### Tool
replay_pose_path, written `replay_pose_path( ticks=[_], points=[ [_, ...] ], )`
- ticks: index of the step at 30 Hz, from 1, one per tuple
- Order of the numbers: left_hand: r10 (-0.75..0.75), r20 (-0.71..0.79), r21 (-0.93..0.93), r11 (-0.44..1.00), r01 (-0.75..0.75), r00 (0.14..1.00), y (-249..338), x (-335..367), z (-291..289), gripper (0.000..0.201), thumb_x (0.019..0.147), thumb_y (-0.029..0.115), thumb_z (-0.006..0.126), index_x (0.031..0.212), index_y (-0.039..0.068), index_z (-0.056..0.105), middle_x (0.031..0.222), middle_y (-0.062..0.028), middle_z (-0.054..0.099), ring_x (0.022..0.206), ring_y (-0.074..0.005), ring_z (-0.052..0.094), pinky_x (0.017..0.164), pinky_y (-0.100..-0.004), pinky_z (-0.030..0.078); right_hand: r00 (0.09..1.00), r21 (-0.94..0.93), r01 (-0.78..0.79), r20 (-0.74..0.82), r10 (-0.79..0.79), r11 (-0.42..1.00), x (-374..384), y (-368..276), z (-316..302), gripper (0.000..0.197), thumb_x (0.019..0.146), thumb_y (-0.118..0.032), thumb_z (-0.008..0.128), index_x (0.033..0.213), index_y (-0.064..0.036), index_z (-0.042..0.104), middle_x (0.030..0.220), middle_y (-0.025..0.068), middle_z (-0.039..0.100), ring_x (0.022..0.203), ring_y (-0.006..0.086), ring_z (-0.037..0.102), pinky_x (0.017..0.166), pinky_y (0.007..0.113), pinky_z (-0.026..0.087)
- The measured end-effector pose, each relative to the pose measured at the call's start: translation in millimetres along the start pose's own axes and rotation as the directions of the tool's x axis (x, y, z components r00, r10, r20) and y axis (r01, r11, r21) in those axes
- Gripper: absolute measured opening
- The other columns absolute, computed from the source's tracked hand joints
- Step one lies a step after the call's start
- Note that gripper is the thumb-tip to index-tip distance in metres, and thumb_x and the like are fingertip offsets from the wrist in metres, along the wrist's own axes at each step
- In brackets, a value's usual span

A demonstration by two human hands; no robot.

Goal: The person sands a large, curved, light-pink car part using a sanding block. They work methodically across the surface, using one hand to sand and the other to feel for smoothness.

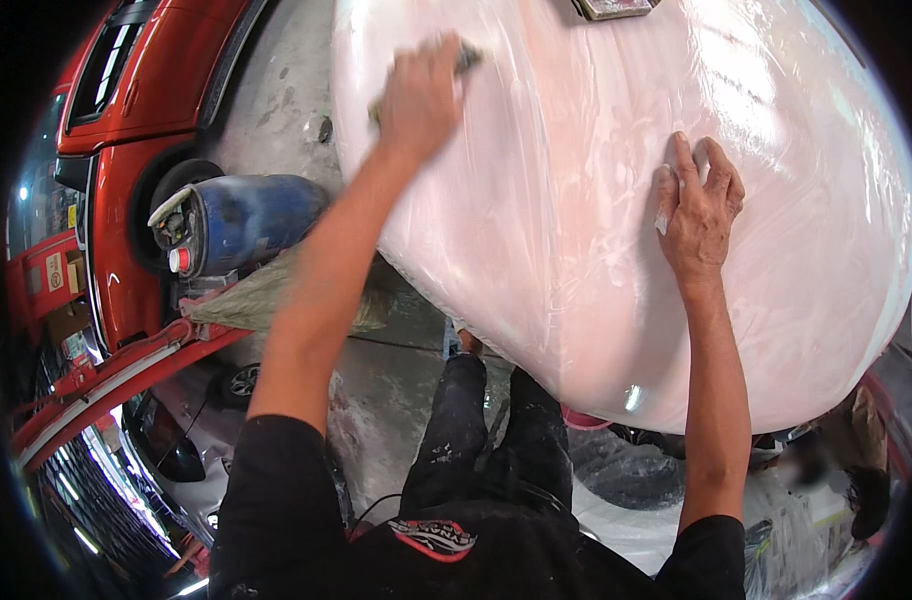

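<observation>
A large curved car panel point(596, 230), pale pink and white, lies in front of me, wet and streaked with milky film. My left hand point(423, 95) is on its far left part, fingers wrapped round a sanding block point(468, 56); only the block's dark edges show, and the hand is slightly blurred. My right hand point(703, 205) rests on the panel's right half with its fingers apart, holding nothing. A whitish smear is on its thumb. Near the far edge lies a small dark-rimmed block point(614, 8), cut off by the picture's rim, with neither hand on it.
A red vehicle point(141, 110) stands at the left. Before it lies a blue drum point(261, 220) with a red cap, above an olive sheet point(306, 290) and a red metal beam point(126, 385). A pink bucket point(584, 419) shows under the panel. Another person point(861, 445) is at the right.
</observation>
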State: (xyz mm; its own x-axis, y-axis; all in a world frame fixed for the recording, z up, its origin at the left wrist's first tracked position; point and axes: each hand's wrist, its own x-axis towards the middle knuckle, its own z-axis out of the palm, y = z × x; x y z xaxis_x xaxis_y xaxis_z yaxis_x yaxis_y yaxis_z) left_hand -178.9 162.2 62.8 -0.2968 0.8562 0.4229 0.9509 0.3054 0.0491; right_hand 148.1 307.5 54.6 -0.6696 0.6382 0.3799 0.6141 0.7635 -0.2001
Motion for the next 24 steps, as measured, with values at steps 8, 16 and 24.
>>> replay_pose_path(
  ticks=[8, 16, 24],
  points=[
    [-0.064, 0.07, -0.151, 0.986, 0.074, 0.996, 85.9, -121.3, -5.8, 0.068, 0.087, 0.014, 0.074, 0.148, -0.003, 0.048, 0.148, -0.0289, 0.054, 0.122, -0.0434, 0.06, 0.109, -0.0549, 0.042, 1.0, -0.038, -0.003, 0.008, 0.003, 0.999, -1.2, 9.7, -2.6, 0.044, 0.098, -0.02, 0.069, 0.141, -0.0156, 0.065, 0.145, 0.0101, 0.048, 0.135, 0.0307, 0.042, 0.116, 0.044, 0.034],
    [-0.04, -0.064, 0.003, 0.999, 0.041, 0.997, -21.5, 51.6, 6.7, 0.053, 0.09, 0.017, 0.071, 0.136, 0.0, 0.053, 0.12, -0.0223, 0.064, 0.104, -0.0399, 0.059, 0.094, -0.0498, 0.051, 1.0, 0.0, 0.003, -0.004, -0.003, 1.0, 0.8, -5.7, 0.4, 0.044, 0.097, -0.018, 0.07, 0.14, -0.0145, 0.066, 0.146, 0.012, 0.048, 0.135, 0.0312, 0.042, 0.115, 0.043, 0.036],
    [0.098, 0.037, -0.191, 0.977, -0.089, 0.995, 44.3, -54.6, 2.0, 0.062, 0.092, 0.014, 0.069, 0.146, -0.007, 0.048, 0.138, -0.0307, 0.06, 0.128, -0.0447, 0.057, 0.11, -0.0537, 0.042, 0.999, -0.048, -0.04, 0.002, 0.041, 0.998, -5.2, 9.1, -5.0, 0.045, 0.096, -0.018, 0.071, 0.14, -0.0159, 0.066, 0.146, 0.0098, 0.049, 0.135, 0.0322, 0.043, 0.116, 0.043, 0.036]
  ],
)
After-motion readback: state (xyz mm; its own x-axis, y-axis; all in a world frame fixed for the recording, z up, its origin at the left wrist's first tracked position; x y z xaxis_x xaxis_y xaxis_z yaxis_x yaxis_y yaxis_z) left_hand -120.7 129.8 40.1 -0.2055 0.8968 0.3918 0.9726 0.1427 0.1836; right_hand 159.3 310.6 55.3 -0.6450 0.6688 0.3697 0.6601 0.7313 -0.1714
